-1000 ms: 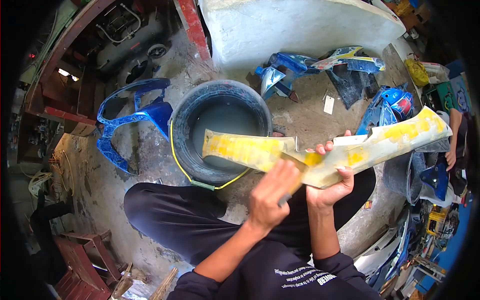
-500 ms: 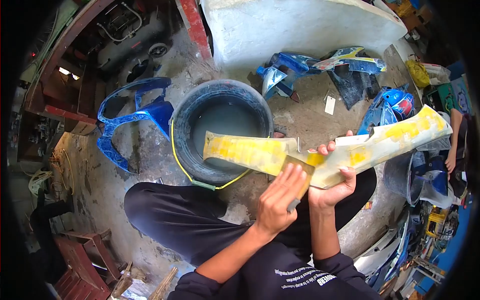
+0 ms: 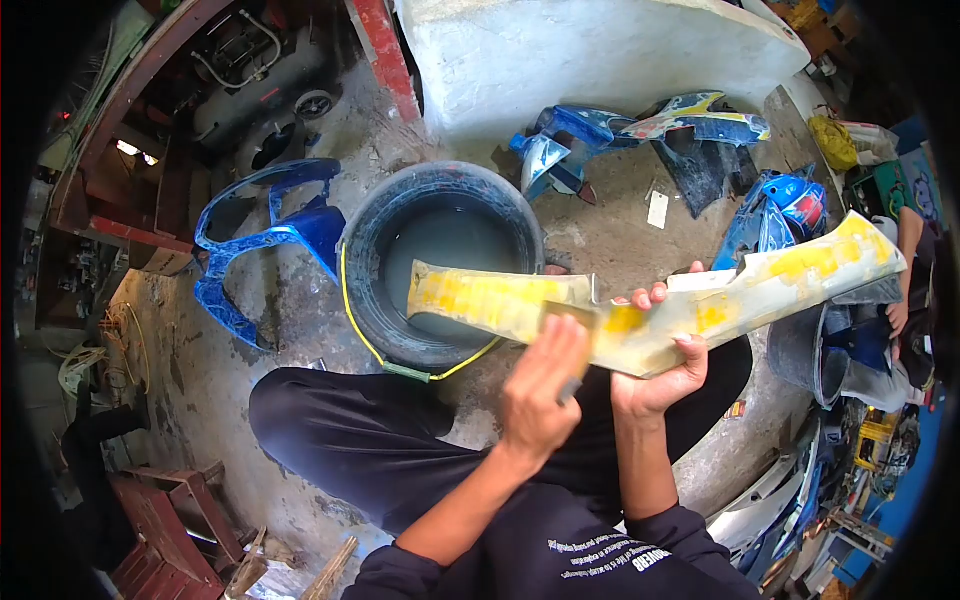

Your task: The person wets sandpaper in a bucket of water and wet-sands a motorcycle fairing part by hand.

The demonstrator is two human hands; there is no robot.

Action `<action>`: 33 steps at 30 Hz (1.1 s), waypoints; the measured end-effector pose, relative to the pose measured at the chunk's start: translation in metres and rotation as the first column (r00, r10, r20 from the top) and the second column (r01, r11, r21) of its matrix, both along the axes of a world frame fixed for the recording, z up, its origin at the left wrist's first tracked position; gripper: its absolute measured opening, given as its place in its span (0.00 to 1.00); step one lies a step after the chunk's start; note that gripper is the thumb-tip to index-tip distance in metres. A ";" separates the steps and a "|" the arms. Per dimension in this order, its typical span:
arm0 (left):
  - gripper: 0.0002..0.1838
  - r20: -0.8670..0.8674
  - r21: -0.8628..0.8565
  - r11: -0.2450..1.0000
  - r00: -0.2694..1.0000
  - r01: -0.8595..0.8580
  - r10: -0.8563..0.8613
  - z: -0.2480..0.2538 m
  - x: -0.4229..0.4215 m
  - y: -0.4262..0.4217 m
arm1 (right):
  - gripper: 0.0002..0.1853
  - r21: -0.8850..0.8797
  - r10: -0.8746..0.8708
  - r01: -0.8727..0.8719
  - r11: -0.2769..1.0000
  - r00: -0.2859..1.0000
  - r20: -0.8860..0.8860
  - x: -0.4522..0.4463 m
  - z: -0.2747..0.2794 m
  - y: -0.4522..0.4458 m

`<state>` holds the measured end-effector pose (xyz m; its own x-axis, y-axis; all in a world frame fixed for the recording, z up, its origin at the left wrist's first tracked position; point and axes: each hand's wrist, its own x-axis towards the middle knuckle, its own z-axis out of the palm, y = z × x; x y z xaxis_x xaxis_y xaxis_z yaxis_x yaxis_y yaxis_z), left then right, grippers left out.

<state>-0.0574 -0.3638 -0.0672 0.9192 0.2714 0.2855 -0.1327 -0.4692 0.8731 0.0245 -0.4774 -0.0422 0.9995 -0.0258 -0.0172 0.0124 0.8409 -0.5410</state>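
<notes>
Grip of the left hand (image 3: 543, 388) is closed on a flat brown block (image 3: 573, 316) against the yellow-patched panel (image 3: 503, 291), which the right hand (image 3: 658, 388) clasps, its end over a bucket (image 3: 362, 235) containing cloudy liquid (image 3: 447, 243).

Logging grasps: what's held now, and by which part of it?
Right hand: long, bent yellow-and-white panel, around its middle, near the bend. Left hand: flat brown block, fingers spread across its face.

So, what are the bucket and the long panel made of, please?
Bucket: likely dark plastic or rubber, dull, given its thick, scuffed wall.
Long panel: perhaps moulded plastic, matte; its thin, curved shape suggests this, yellow patches a worn coating.
</notes>
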 end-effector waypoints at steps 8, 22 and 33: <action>0.39 -0.004 0.017 1.000 1.000 0.005 -0.005 -0.004 0.000 0.002 | 0.48 -0.010 0.008 -0.008 1.000 1.000 0.002 -0.001 0.000 0.005; 0.37 -0.051 0.009 0.995 0.994 -0.098 0.098 -0.014 0.006 0.008 | 0.48 -0.031 -0.011 0.011 0.999 1.000 0.003 -0.003 0.001 0.007; 0.37 -0.010 0.008 1.000 1.000 0.027 -0.027 0.007 -0.002 -0.007 | 0.49 -0.020 0.003 -0.003 1.000 1.000 -0.005 -0.004 -0.003 0.005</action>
<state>-0.0597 -0.3710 -0.0597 0.9290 0.2439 0.2785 -0.1368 -0.4728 0.8705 0.0204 -0.4729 -0.0450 0.9995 -0.0228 -0.0213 0.0070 0.8298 -0.5581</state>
